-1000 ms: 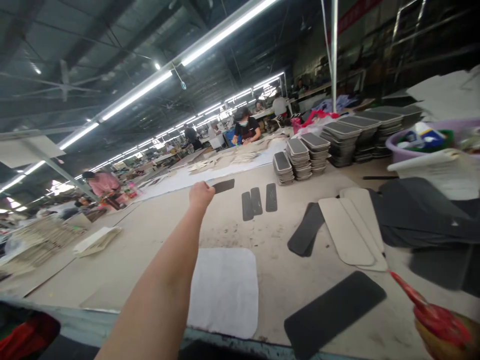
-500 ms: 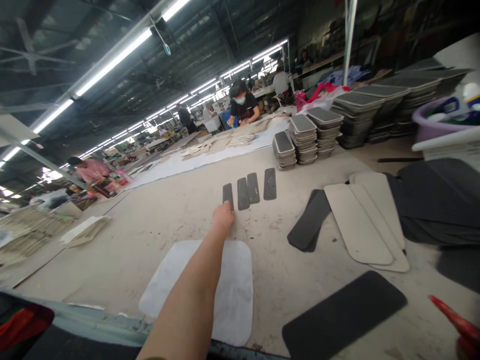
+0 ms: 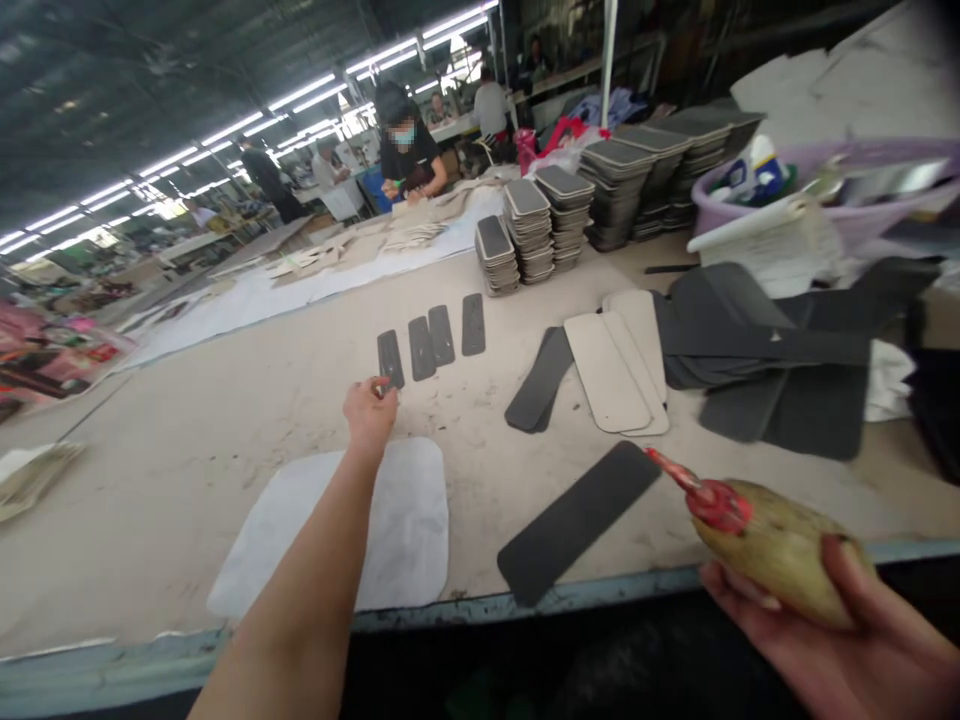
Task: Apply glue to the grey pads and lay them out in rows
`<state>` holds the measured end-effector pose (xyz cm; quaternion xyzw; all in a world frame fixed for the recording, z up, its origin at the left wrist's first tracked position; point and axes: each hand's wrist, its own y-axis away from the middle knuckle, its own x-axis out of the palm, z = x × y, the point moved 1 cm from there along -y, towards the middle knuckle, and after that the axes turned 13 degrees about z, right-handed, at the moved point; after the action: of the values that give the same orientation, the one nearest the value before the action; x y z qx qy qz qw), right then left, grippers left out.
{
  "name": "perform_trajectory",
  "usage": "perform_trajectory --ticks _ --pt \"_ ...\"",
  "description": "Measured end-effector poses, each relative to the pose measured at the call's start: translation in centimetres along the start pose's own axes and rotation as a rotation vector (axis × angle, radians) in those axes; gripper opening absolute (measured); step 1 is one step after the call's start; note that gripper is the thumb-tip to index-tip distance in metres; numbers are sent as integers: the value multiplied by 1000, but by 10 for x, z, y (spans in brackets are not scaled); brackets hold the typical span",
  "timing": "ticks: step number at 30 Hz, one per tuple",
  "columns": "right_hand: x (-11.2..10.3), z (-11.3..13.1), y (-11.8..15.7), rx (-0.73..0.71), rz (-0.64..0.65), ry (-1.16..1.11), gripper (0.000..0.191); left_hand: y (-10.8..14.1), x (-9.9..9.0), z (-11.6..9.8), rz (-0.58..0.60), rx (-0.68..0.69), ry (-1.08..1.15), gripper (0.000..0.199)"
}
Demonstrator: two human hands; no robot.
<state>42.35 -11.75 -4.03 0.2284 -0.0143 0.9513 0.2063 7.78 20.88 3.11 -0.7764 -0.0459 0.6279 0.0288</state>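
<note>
My left hand (image 3: pixel 370 408) reaches over the table, its fingers pinched at the near end of a small dark strip (image 3: pixel 390 357), the leftmost in a row of several. What the fingertips hold is too small to make out. At the lower right, my right hand (image 3: pixel 817 620) is wrapped round a yellowish bottle (image 3: pixel 780 545) with a red nozzle pointing left. A long dark panel (image 3: pixel 577 520) lies beside the nozzle tip. Under my left forearm is a white rounded sheet (image 3: pixel 409 530).
Beige panels (image 3: pixel 611 370) and dark panels (image 3: pixel 810 400) overlap at the right. Behind them are a purple basin (image 3: pixel 817 215) and stacks of small pads (image 3: pixel 534 235). Across the table (image 3: pixel 225 400) a person (image 3: pixel 409 150) works on beige pieces.
The view has shifted right, bringing my right hand and the whole bottle into sight. My left hand remains at the leftmost strip, its fingers now slightly lifted.
</note>
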Motion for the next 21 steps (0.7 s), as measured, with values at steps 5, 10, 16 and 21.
perform_trajectory --ticks 5,10,16,21 --pt "21 9 0 161 -93 -130 33 147 -13 -30 259 611 272 20" --pt "26 3 10 16 -43 82 43 251 3 -44 524 943 112 24" --pt "32 2 25 -271 66 777 46 252 17 -32 468 971 67 24" --pt "51 2 30 -561 268 1031 35 254 20 -27 409 927 56 20"
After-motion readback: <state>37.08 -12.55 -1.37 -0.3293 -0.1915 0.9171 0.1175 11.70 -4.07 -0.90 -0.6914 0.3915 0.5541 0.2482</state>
